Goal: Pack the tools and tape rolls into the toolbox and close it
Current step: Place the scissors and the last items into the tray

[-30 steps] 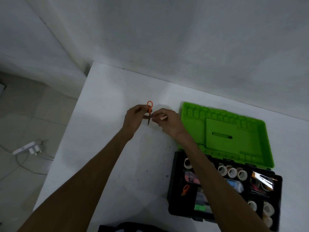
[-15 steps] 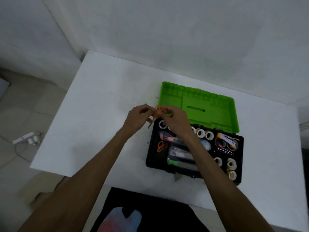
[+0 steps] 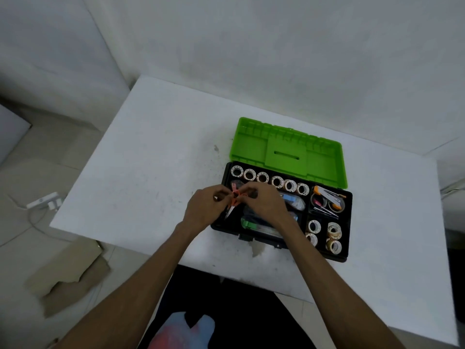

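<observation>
Scissors point(image 3: 234, 200) with orange handles sit between my two hands, held over the left end of the open toolbox point(image 3: 348, 217). My left hand point(image 3: 205, 210) has its fingers curled around the scissors from the left side, and my right hand point(image 3: 264, 204) pinches the orange handles from the right. The pale blade tip points down and toward me, just above the box's left compartment; whether it touches anything below is hard to tell, since my hands cover much of it.

The toolbox is black, lying on a white table point(image 3: 151, 159), with its green lid point(image 3: 286, 152) swung fully back and lying open behind it. Six tape rolls point(image 3: 269, 179) stand in a row along the back edge of the box. Four more tape rolls point(image 3: 324, 234) fill the front right compartment. The back right compartment holds an orange-handled tool point(image 3: 327, 197) and some thin metal pieces I cannot identify. A blue item point(image 3: 289, 199) and a green item point(image 3: 247, 222) lie in the large middle section, partly under my right forearm.

Beyond the table's left edge, a white power strip point(image 3: 42, 200) with its cable lies on the floor, and some brown cardboard point(image 3: 68, 275) lies nearer to me.
</observation>
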